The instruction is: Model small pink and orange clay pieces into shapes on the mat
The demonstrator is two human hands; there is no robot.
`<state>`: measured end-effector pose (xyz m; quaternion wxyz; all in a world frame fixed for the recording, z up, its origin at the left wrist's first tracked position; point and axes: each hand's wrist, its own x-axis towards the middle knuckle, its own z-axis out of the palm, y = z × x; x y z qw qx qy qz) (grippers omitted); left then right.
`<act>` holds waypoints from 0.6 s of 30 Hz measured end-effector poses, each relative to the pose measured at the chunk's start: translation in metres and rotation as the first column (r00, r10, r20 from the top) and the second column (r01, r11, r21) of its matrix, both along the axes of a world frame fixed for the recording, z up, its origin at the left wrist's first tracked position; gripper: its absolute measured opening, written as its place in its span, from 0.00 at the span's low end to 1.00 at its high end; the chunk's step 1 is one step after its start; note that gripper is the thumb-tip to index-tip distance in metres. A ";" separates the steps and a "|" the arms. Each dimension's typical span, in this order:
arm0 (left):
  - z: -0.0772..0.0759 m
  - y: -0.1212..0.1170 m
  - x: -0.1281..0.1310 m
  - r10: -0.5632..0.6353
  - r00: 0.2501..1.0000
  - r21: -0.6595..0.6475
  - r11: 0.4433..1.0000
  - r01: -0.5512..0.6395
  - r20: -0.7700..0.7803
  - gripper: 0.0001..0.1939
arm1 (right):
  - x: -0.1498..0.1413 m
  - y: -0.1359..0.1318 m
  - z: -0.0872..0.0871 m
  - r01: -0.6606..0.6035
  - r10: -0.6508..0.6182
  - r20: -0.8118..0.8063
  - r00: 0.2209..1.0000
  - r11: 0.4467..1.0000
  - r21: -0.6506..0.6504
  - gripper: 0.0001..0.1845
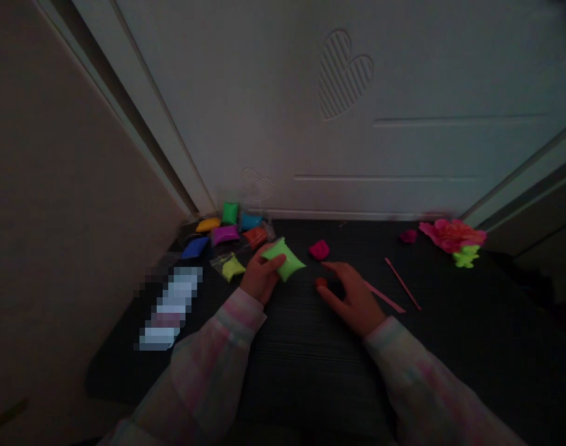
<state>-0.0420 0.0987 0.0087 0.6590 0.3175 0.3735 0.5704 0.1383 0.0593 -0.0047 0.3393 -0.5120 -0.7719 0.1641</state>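
Note:
My left hand [259,275] is closed on a light green clay packet [285,257], thumb on top, holding it over the dark table. Fingers apart, my right hand [352,297] is low over the table and holds nothing that I can see. A small red lump of clay [321,282] is at its thumb tip; whether they touch I cannot tell. Just beyond its fingertips sits a pink lump of clay [319,249]. One pink flat tool [387,298] lies partly behind the right hand, and a thin pink stick tool [402,284] is farther right.
Left of my hands are several coloured clay packets [225,234] and a yellow one in a clear bag [233,267]. A blurred-out phone-like object [171,310] lies nearer. At right are a pink flower shape [452,234], yellow-green piece [465,256] and dark pink lump [408,236]. A white panel [264,93] rises behind.

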 end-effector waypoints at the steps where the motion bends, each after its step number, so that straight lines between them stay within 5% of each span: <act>1: 0.001 0.000 0.000 -0.008 1.000 -0.035 0.999 0.008 0.026 0.18 | 0.000 0.000 0.000 0.004 -0.004 -0.010 1.000 1.000 -0.002 0.20; 6: 0.005 -0.003 0.003 -0.019 0.999 -0.097 0.995 0.024 0.048 0.16 | -0.001 -0.001 -0.002 0.048 -0.045 -0.063 0.997 0.998 0.037 0.16; 10: 0.013 -0.004 0.005 -0.068 0.993 -0.040 0.997 0.065 -0.093 0.14 | -0.001 0.003 0.008 0.098 -0.080 -0.161 0.984 0.989 0.110 0.11; 14: 0.048 -0.007 0.005 -0.227 0.887 0.119 0.948 0.296 -0.402 0.19 | -0.002 0.009 0.057 0.061 -0.028 -0.178 0.984 0.981 0.184 0.09; 18: 0.099 -0.014 0.006 -0.046 0.674 0.315 0.859 0.403 -0.737 0.15 | -0.007 0.010 0.112 -0.027 0.064 -0.105 0.992 0.946 0.324 0.11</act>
